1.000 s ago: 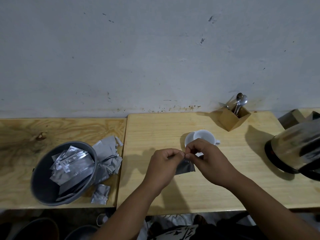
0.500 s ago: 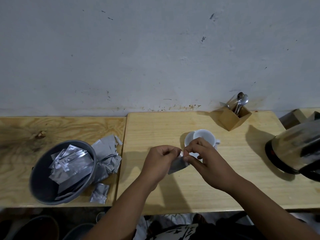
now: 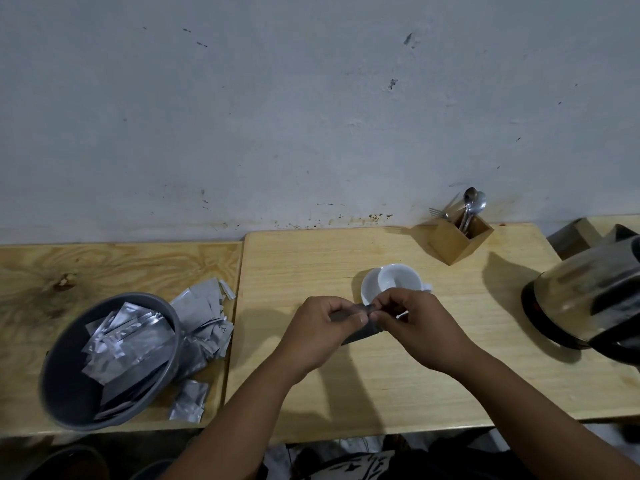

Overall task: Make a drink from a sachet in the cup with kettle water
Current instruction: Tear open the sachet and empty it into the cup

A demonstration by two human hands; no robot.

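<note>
A grey foil sachet [image 3: 363, 332] is pinched at its top edge between both hands, just in front of the cup. My left hand [image 3: 318, 332] grips its left corner and my right hand [image 3: 420, 327] grips the right corner; most of the sachet is hidden behind the fingers. The white cup [image 3: 398, 278] stands on a white saucer [image 3: 369, 289] right behind my hands, and looks empty. A steel kettle [image 3: 588, 303] with a black handle sits on its base at the right edge of the table.
A grey bowl [image 3: 69, 393] full of foil sachets sits at the left, with more loose sachets [image 3: 204, 320] beside it. A wooden box [image 3: 457, 237] with spoons and a fork stands at the back by the wall. The light wooden table [image 3: 415, 382] ends just below my forearms.
Both hands stayed together on the sachet. The sachet tilted and its lower part swung slightly left and back between the fingers. The cup and kettle did not move.
</note>
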